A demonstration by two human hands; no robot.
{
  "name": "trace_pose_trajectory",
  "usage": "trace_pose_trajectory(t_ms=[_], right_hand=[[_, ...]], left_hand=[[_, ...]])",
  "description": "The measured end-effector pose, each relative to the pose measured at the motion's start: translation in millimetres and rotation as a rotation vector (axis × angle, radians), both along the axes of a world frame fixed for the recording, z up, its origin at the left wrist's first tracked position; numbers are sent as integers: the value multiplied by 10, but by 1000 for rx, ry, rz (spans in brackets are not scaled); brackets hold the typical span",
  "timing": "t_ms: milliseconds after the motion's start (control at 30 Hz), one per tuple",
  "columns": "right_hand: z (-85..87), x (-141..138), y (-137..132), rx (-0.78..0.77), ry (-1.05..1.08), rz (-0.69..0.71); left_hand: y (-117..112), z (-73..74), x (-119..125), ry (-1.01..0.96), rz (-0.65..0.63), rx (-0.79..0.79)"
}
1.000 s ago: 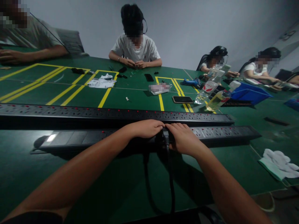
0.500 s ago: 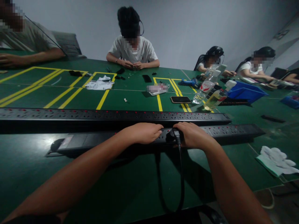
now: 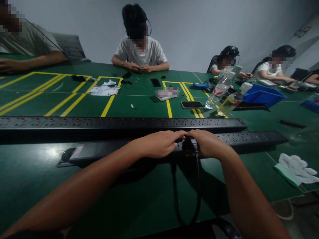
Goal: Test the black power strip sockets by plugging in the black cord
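Observation:
A long black power strip (image 3: 251,138) with a row of sockets and small red lights lies across the table in front of me. A black plug (image 3: 193,144) with a hanging cord (image 3: 198,186) is at its sockets; whether it is fully seated is hidden. My right hand (image 3: 208,143) is closed around the plug's right side, its fingertips on the far side. My left hand (image 3: 159,143) lies over the strip just left of the plug, thumb at the near side and fingers along the top, reaching toward my right fingertips. Its far fingers are hidden.
Behind lies a second power strip (image 3: 119,123). Farther back are a phone (image 3: 191,105), two bottles (image 3: 217,95), a blue bin (image 3: 264,95) and white papers (image 3: 104,89). White gloves (image 3: 295,167) lie at the right edge. Several people sit around the green table (image 3: 139,209).
The front power strip has shifted right, together with the plug and my right hand. My left hand has moved right along it, closer to the plug. The view has turned slightly.

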State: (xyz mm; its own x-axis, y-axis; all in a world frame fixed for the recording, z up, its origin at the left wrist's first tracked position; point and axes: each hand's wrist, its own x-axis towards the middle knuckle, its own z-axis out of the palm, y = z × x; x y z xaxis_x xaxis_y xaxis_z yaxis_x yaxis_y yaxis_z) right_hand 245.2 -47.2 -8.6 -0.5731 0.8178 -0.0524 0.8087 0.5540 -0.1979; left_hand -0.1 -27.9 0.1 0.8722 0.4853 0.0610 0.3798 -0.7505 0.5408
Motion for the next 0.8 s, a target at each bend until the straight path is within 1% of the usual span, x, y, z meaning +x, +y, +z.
trace_pose_trajectory(t_ms=[133,200,267,300,367,467,533,600,667,700,800], right_hand=[[29,50,-18,-54,75,-23],[88,68,-31,-73,159,-9],[172,74,-51,-60,263,-1],[213,67,-66,-49,314,-19],[272,20,-106,-57,363,-106],[264,-122,-176,-76,271,-252],[208,-226,-205,-9,185,-310],[151,-298,-210,53,174,-359],[138,-323,-203,34,240,-390],[159,-319,-202,6,297,-395],[320,-294,-241,-36,543,-420]], left_hand=[[-24,-16,23,-6,-2,8],[-20,-41,28,-18,-7,12],[-14,-71,31,-24,-11,21],[-10,-87,33,-21,-10,28],[-3,-115,38,-8,2,49],[4,-141,45,13,19,76],[6,-148,49,31,29,85],[3,-152,52,51,40,95],[-5,-153,55,73,55,106],[-9,-152,55,85,63,109],[-15,-138,43,100,60,97]])
